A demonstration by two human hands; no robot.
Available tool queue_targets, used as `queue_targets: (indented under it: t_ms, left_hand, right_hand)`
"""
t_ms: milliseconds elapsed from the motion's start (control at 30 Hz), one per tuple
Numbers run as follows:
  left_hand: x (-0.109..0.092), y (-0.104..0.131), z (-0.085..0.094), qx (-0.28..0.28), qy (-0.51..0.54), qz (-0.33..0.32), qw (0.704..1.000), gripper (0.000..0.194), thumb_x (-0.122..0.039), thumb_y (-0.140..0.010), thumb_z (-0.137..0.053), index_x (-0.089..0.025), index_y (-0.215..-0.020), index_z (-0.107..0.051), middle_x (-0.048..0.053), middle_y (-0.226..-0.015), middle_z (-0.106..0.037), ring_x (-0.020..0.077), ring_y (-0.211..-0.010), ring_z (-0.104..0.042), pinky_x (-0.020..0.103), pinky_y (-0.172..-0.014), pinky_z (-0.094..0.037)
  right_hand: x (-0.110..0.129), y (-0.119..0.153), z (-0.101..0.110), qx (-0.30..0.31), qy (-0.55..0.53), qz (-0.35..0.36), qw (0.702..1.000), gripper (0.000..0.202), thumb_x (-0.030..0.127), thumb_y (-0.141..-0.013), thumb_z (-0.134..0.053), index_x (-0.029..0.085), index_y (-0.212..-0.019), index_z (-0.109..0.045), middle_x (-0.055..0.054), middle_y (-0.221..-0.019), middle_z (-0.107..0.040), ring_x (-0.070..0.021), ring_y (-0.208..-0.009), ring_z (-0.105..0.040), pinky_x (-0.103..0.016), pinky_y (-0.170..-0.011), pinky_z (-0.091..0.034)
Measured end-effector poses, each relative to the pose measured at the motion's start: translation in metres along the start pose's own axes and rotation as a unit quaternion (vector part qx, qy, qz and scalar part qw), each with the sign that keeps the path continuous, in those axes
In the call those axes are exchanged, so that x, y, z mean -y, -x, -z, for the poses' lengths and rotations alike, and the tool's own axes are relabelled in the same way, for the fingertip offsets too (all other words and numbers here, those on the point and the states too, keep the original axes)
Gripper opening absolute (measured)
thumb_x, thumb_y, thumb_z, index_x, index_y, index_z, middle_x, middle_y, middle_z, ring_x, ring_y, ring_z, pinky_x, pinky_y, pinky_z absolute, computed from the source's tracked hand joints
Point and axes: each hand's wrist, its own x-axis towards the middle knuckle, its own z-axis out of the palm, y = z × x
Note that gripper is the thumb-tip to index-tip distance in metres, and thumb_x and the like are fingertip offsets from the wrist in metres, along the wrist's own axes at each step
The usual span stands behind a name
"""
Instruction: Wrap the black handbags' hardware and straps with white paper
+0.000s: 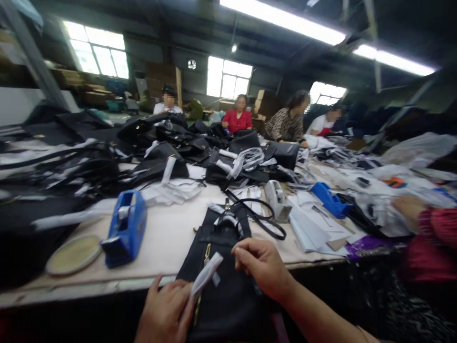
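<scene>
A black bag point(228, 295) with a gold zipper point(197, 305) lies before me, its upper part on the table and its lower part over the front edge. My left hand point(167, 307) is at the bag's left side, fingers curled at the lower end of a white paper strip point(209, 272) that slants up over the zipper. Above the bag's right side my right hand point(262, 264) is closed in a pinch; anything between its fingertips is too small to make out. A thin black strap point(262, 226) loops from the bag's top.
A blue tape dispenser point(126, 228) and a round dish point(73, 255) stand at left. Beyond the bag are a grey dispenser point(277, 200) and another blue dispenser point(331, 199). Black bags point(160, 164) and white paper point(171, 192) pile up behind. A co-worker's arm point(410, 212) reaches in at right; several people sit opposite.
</scene>
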Motion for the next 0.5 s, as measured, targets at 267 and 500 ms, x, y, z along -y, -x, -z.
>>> queue_targets:
  t_ms: [267, 500]
  left_hand:
    - [-0.029, -0.001, 0.021, 0.069, 0.003, 0.082, 0.994, 0.024, -0.025, -0.094, -0.044, -0.017, -0.087, -0.066, 0.010, -0.079, -0.073, 0.0255, -0.085, -0.067, 0.061, -0.112, -0.023]
    - [-0.027, 0.014, 0.012, -0.023, 0.028, 0.082, 0.996, 0.047, -0.025, -0.095, -0.047, -0.005, -0.137, -0.044, 0.014, -0.093, -0.073, 0.0250, -0.089, -0.069, 0.055, -0.114, -0.029]
  right_hand:
    - [-0.022, 0.026, -0.103, 0.122, 0.030, -0.140, 0.982, 0.036, 0.042, -0.084, -0.059, 0.018, -0.058, -0.063, -0.001, -0.054, -0.063, -0.0109, -0.042, -0.052, -0.023, -0.045, -0.038]
    - [-0.028, 0.032, -0.101, 0.098, 0.062, -0.184, 0.976, 0.033, 0.042, -0.082, -0.057, 0.018, -0.062, -0.065, -0.001, -0.056, -0.064, -0.0122, -0.043, -0.055, -0.023, -0.044, -0.038]
